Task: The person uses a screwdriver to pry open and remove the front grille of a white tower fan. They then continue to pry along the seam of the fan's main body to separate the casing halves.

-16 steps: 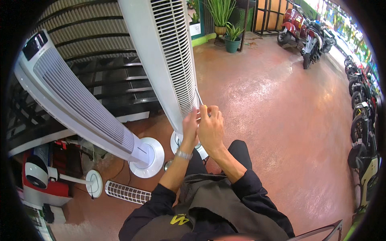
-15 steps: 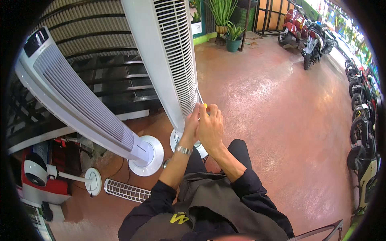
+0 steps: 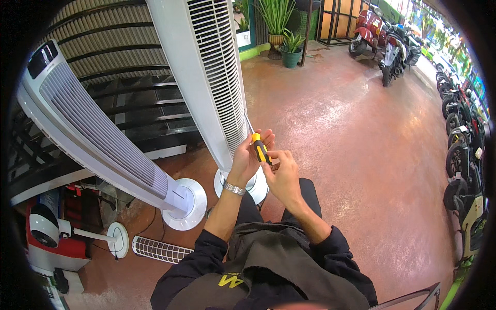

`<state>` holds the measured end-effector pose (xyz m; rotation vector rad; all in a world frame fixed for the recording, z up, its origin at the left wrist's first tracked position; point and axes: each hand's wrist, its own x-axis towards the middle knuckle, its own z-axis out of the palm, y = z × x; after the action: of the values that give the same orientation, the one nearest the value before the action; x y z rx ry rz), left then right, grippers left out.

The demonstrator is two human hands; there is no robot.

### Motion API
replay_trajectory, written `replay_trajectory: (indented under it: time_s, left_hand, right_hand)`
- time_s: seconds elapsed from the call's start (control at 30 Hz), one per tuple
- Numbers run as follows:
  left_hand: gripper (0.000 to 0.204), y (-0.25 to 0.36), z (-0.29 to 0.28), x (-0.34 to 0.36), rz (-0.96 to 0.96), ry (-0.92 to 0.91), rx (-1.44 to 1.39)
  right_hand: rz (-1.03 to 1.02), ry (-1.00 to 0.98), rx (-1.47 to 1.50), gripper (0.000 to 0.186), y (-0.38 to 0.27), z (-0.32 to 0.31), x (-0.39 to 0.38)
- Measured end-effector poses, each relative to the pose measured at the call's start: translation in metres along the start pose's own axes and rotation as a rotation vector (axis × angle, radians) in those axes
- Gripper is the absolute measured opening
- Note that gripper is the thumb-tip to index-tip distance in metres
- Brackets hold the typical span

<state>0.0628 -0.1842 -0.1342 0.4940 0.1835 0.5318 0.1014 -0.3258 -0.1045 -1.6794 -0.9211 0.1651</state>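
Note:
A white tower fan with a slatted front stands ahead of me on a round base. A yellow-and-black screwdriver angles up, its metal shaft at the fan's right edge; I cannot tell whether the tip touches. My left hand, palm turned up, cradles the handle with curled fingers. My right hand grips the handle's lower end with thumb and fingers.
Another tower fan stands left, near a small white fan and a loose grid panel on the floor. Plants, scooters and bikes stand farther back and right.
My right hand has slid down and rightward to the handle's end, uncovering the handle. My left hand has turned more palm-up with its fingers showing.

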Motion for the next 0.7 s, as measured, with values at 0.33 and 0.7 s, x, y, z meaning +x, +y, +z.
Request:
replay_trajectory:
  time_s: [0.33, 0.7]
  left_hand:
    - [0.029, 0.011, -0.018, 0.002, 0.026, -0.014, 0.161]
    - [0.030, 0.008, -0.017, -0.002, 0.025, 0.018, 0.217]
  right_hand:
    - [-0.460, 0.232, -0.194, 0.022, 0.015, 0.013, -0.006]
    - [-0.725, 0.232, -0.281, 0.033, 0.041, 0.017, 0.000]
